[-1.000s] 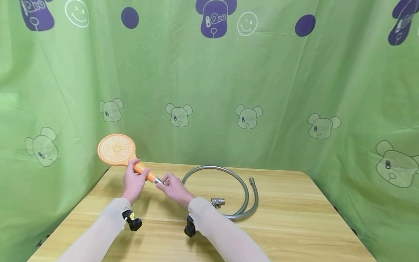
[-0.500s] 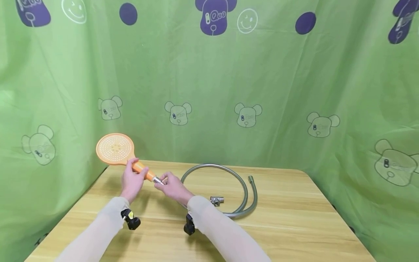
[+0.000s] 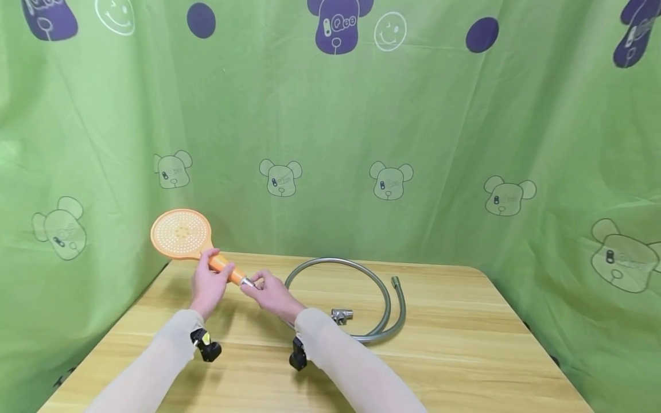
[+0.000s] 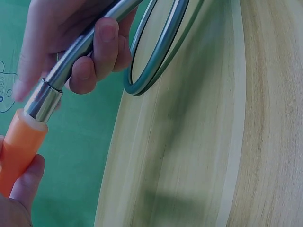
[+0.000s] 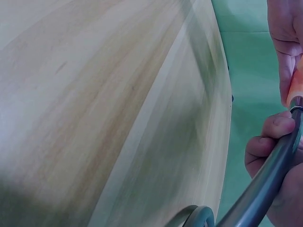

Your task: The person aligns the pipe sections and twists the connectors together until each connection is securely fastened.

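An orange hand shower with a pale, perforated spray face is raised over the table's left side, face toward the head camera. My left hand grips its orange handle. At the handle's lower end sits a metal hose nut, lined up with the handle, a whitish ring between them. My right hand holds the grey metallic shower hose just behind that nut, fingers curled around it. In the right wrist view, the hose runs down from the right fingers.
The rest of the hose loops over the wooden table, its free end nut pointing up and back. A small metal tee valve lies inside the loop. Green printed curtain hangs behind and on both sides.
Both hands keep their holds on the hand shower and hose. My right fingers have moved slightly left, nearer the handle, covering more of the nut. The head view has shifted slightly.
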{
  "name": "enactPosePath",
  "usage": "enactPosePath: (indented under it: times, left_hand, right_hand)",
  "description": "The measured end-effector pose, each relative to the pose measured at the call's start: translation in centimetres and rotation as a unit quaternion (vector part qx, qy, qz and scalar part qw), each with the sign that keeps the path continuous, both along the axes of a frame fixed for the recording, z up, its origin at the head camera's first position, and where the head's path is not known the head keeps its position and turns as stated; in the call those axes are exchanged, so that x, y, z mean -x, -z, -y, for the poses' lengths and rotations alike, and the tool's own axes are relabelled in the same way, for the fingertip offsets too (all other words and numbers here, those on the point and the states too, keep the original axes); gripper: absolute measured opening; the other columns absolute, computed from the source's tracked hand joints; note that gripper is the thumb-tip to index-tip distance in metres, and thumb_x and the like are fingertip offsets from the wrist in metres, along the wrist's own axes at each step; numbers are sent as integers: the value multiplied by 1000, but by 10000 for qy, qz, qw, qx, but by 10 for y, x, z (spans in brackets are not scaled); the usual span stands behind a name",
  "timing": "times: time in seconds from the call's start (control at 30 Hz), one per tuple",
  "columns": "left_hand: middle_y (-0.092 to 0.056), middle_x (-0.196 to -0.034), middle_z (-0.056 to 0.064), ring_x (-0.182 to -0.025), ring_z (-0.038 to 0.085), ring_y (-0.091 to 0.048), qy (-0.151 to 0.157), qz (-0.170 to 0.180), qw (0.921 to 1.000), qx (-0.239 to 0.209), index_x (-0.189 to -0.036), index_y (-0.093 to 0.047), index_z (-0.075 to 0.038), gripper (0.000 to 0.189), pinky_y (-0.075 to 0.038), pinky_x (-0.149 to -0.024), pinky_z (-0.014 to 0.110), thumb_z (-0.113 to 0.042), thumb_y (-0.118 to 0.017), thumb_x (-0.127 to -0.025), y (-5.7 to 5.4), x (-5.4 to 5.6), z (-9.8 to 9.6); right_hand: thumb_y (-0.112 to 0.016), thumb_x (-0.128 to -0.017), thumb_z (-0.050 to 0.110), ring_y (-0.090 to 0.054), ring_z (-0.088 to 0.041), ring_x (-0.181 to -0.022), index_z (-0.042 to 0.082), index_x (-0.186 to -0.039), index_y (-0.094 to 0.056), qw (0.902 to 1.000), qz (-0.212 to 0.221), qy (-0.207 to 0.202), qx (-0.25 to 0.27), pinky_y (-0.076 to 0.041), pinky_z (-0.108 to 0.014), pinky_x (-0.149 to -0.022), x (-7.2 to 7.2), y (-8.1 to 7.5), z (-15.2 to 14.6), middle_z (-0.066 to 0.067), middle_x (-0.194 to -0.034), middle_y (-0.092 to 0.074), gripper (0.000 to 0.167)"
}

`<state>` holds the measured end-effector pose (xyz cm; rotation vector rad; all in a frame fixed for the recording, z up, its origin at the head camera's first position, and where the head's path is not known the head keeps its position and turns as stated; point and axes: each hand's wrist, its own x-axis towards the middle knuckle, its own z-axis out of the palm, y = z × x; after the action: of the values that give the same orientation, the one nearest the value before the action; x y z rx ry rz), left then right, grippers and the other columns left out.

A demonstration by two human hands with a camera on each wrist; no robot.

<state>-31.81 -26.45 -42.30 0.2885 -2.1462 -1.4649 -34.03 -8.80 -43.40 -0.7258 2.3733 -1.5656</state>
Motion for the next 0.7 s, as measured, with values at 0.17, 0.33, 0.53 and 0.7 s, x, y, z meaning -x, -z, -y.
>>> enactPosePath:
  times: [0.17, 0.33, 0.53, 0.7]
  left_hand:
    - [-59, -122, 23, -89, 25, -67, 80, 51, 9999, -138, -144, -45, -12, 56, -56, -67, 18, -17, -70, -94, -1, -1, -1]
    - [-57, -124, 23, -91, 25, -63, 115, 42, 9995, -302, -145, -44, -12, 56, -56, -68, 17, -15, -69, -95, -2, -3, -1]
    - [-59, -123, 22, -88, 23, -64, 80, 89, 9997, -190, -145, -45, -13, 56, -56, -67, 17, -16, -69, -95, -2, -3, -1]
    - [-59, -124, 24, -92, 27, -66, 111, 123, 9997, -187, -146, -44, -12, 57, -56, -67, 18, -16, -70, -95, -3, -2, -1]
  right_hand:
    - [-69, -96, 30, -47, -11, -62, 15, -103, -53, 9998, -160, 11, -80, -38, -24, -52, 1, 1, 0, 2, -75, -57, 23]
    - [-57, -102, 36, -45, -9, -59, 10, -96, -64, 9996, -255, -32, -89, -37, -23, -50, 3, 1, 2, 5, -70, -53, 27]
    - [-54, -102, 43, -43, -9, -55, 13, -100, -69, 10000, 17, 17, -14, -34, -23, -47, 3, 2, 3, 4, -66, -52, 34]
    - [-68, -95, 36, -45, -11, -60, 16, -109, -56, 9999, 57, 66, 52, -37, -25, -50, 2, 2, 1, 1, -75, -56, 27]
